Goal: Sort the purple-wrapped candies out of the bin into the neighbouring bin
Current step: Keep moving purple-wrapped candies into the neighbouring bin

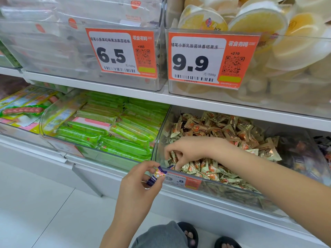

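Here, left hand [138, 183] pinching purple candy [156, 176], right hand [188, 151] pinching candies in bin [232, 191], green packets [116, 129] beside.

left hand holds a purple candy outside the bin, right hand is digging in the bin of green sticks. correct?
Not quite. The left hand does hold a purple candy outside the bin, but the right hand is digging in the bin of beige-and-orange wrapped candies, not the green sticks, which fill the bin next to it. The head view shows this.
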A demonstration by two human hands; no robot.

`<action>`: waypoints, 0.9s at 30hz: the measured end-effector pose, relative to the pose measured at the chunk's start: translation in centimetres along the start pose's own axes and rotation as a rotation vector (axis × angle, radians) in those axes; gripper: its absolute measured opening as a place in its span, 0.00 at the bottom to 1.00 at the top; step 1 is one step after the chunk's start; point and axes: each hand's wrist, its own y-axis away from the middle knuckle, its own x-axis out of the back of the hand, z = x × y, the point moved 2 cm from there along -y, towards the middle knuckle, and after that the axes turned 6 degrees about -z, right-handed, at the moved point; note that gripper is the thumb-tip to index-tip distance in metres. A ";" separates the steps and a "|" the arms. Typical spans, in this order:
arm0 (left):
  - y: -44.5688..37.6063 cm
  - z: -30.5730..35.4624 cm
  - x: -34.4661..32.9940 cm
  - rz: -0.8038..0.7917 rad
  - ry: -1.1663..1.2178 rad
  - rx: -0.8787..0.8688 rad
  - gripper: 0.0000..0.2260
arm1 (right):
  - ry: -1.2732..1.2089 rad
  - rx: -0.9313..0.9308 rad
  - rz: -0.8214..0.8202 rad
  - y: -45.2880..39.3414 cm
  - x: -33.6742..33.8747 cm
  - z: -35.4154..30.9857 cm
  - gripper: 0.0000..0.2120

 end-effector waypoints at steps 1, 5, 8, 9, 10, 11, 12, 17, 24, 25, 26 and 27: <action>0.0 -0.1 0.0 0.000 0.008 0.002 0.15 | 0.046 0.009 -0.023 -0.3 0.1 -0.3 0.18; -0.1 -0.3 0.1 -0.010 0.033 0.009 0.15 | 0.272 -0.028 -0.156 -1.9 0.1 -1.5 0.21; -0.1 -0.4 0.1 -0.011 0.044 0.013 0.15 | 0.346 -0.022 -0.193 -2.4 0.1 -1.7 0.15; -0.1 -0.3 0.2 -0.012 0.049 0.013 0.15 | 0.340 -0.009 -0.199 -2.3 0.0 -1.7 0.11; -0.1 -0.3 0.1 -0.011 0.053 0.012 0.15 | 0.316 -0.010 -0.205 -2.3 -0.1 -1.6 0.08; -0.1 -0.3 0.1 -0.012 0.054 0.012 0.15 | 0.270 -0.024 -0.220 -2.2 -0.3 -1.5 0.09; -0.1 -0.3 0.0 -0.015 0.058 0.013 0.16 | 0.216 -0.046 -0.246 -2.1 -0.4 -1.5 0.12; -0.1 -0.2 0.0 -0.018 0.083 0.017 0.16 | 0.127 -0.094 -0.436 -2.2 -0.8 -2.1 0.19; -0.6 0.2 0.7 -0.036 0.097 0.006 0.14 | -0.120 -0.070 -0.414 -1.2 0.2 -0.9 0.15; -0.7 0.3 0.8 -0.035 0.104 0.005 0.14 | -0.153 -0.076 -0.425 -1.0 0.4 -0.8 0.14; -0.8 0.4 0.9 -0.036 0.111 0.004 0.13 | -0.153 -0.090 -0.446 -1.0 0.5 -0.8 0.14; -1.0 0.5 0.9 -0.039 0.116 0.003 0.13 | -0.124 -0.109 -0.470 -1.1 0.5 -0.9 0.14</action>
